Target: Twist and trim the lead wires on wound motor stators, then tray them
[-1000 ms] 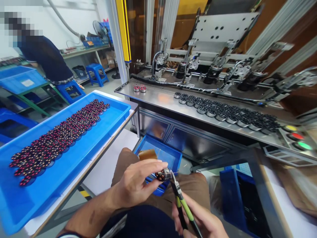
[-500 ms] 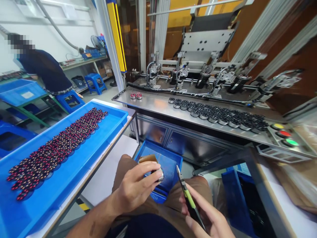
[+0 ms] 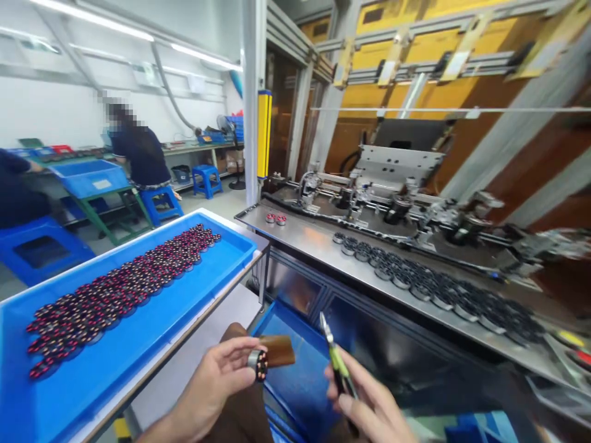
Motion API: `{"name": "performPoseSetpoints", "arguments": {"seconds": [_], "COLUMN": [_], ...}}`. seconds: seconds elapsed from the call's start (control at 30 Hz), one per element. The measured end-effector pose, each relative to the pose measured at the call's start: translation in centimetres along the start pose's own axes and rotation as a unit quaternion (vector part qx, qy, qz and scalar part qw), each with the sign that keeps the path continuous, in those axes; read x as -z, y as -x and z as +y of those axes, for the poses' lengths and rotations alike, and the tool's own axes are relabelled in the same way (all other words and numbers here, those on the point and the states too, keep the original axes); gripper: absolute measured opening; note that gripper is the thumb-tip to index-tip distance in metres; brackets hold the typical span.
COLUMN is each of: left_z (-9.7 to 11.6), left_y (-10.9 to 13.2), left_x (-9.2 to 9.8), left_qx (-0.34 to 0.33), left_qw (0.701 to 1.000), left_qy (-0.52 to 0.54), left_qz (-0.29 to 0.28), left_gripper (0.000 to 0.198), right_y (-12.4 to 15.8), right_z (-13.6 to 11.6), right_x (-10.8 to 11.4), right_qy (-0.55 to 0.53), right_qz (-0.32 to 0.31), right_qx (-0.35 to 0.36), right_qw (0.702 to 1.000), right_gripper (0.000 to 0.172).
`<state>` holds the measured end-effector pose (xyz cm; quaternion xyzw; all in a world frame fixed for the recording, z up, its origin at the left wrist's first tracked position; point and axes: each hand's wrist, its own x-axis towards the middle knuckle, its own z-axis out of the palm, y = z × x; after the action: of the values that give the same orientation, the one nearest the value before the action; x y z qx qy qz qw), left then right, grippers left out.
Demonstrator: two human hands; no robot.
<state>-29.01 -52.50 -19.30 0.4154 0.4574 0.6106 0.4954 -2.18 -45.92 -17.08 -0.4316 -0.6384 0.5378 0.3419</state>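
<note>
My left hand (image 3: 217, 375) is closed round a small round motor part (image 3: 258, 364), pinched between thumb and fingers. Its silver rim shows, and its dark face with copper-coloured spots points right. A brown translucent piece (image 3: 280, 351) shows just behind it; whether my fingers touch that piece I cannot tell. To the right, my right hand (image 3: 367, 394) grips pliers (image 3: 339, 363) with green and black handles. Their metal tips point up and stand apart from the motor part.
A blue tray (image 3: 217, 271) at left bears many red-and-black round parts (image 3: 133, 277). On the metal machine ledge (image 3: 309, 237) stand dark round parts (image 3: 415, 277) and two red ones (image 3: 276, 219). A blue bin (image 3: 295, 381) sits below my hands. Co-workers (image 3: 141, 151) sit at back left.
The view has swung up and left. My left hand has turned the motor part so its copper-spotted face shows. The pliers stay in my right hand.
</note>
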Motion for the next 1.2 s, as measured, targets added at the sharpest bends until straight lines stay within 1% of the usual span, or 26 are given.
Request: {"name": "performPoseSetpoints", "arguments": {"seconds": [0.03,0.07,0.1,0.13,0.17,0.2,0.23,0.27,0.3,0.33,0.4,0.5,0.6,0.7,0.77,0.83,0.9,0.97,1.03,1.07,1.13,1.2], "left_z": [0.3,0.8,1.4,2.2,3.1,3.9,4.7,5.3,5.8,6.1,5.9,4.2,1.9,0.2,-0.3,-0.5,-0.3,0.5,1.8,2.5,4.0,5.2], "left_y": [0.6,1.1,1.6,1.8,1.7,1.2,0.3,-1.1,-2.7,-4.7,-8.9,-14.7,-18.7,-20.9,-21.4,-21.5,-21.3,-21.6,-22.8,-23.8,-26.4,-29.4], "left_x": [1.5,3.1,4.7,6.3,7.8,9.1,10.4,11.6,12.7,13.8,15.6,17.1,17.4,17.6,17.8,18.1,18.1,17.5,16.1,15.1,12.3,9.1], "left_qx": [0.035,0.058,0.067,0.063,0.049,0.025,0.003,-0.017,-0.039,-0.048,-0.06,-0.064,-0.053,-0.033,-0.023,-0.018,-0.019,-0.029,-0.053,-0.069,-0.103,-0.122], "left_qw": [0.999,0.998,0.997,0.996,0.995,0.989,0.977,0.955,0.915,0.892,0.861,0.818,0.782,0.752,0.736,0.724,0.718,0.721,0.734,0.745,0.771,0.797], "left_qy": [0.013,0.014,0.006,-0.013,-0.048,-0.109,-0.186,-0.28,-0.388,-0.433,-0.486,-0.553,-0.603,-0.636,-0.65,-0.66,-0.664,-0.66,-0.648,-0.638,-0.613,-0.584], "left_qz": [0.014,0.029,0.045,0.062,0.079,0.093,0.102,0.102,0.104,0.118,0.138,0.142,0.146,0.171,0.189,0.202,0.209,0.208,0.194,0.18,0.14,0.097], "left_gripper": [0.044,0.047,0.051,0.055,0.058,0.059,0.059,0.058,0.054,0.053,0.047,0.035,0.031,0.034,0.034,0.033,0.031,0.03,0.029,0.03,0.032,0.032], "right_y": [-2.8,-5.8,-9.1,-12.4,-15.7,-18.7,-21.4,-23.7,-25.5,-26.8,-28.5,-29.2,-29.4,-29.8,-30.1,-30.4,-30.6,-30.7,-30.8,-30.8,-30.9,-30.8], "right_z": [-1.5,-3.0,-4.4,-5.7,-6.7,-7.4,-7.8,-8.0,-8.1,-8.0,-7.5,-6.8,-6.1,-5.5,-5.2,-4.9,-4.6,-4.4,-4.1,-4.0,-3.8,-3.7], "right_x": [0.6,1.1,1.5,1.8,1.8,1.6,1.2,0.7,0.2,-0.3,-1.0,-1.0,-0.7,-0.4,-0.4,-0.3,-0.2,-0.1,0.0,0.1,0.1,0.2], "right_qy": [0.06,0.137,0.225,0.326,0.416,0.447,0.467,0.482,0.488,0.499,0.52,0.544,0.563,0.582,0.592,0.599,0.603,0.606,0.61,0.612,0.616,0.618], "right_qz": [-0.017,-0.007,0.031,0.066,0.098,0.111,0.115,0.115,0.112,0.112,0.118,0.127,0.128,0.133,0.133,0.134,0.136,0.137,0.139,0.141,0.145,0.149], "right_qx": [0.03,0.075,0.117,0.13,0.114,0.102,0.094,0.085,0.079,0.075,0.066,0.061,0.067,0.072,0.08,0.091,0.098,0.103,0.107,0.108,0.112,0.118], "right_qw": [0.998,0.988,0.967,0.934,0.897,0.882,0.872,0.864,0.862,0.856,0.843,0.827,0.813,0.799,0.791,0.784,0.78,0.777,0.773,0.771,0.766,0.763], "right_gripper": [0.058,0.061,0.061,0.062,0.063,0.063,0.064,0.064,0.063,0.062,0.059,0.058,0.058,0.051,0.046,0.042,0.04,0.038,0.038,0.038,0.038,0.038]}}
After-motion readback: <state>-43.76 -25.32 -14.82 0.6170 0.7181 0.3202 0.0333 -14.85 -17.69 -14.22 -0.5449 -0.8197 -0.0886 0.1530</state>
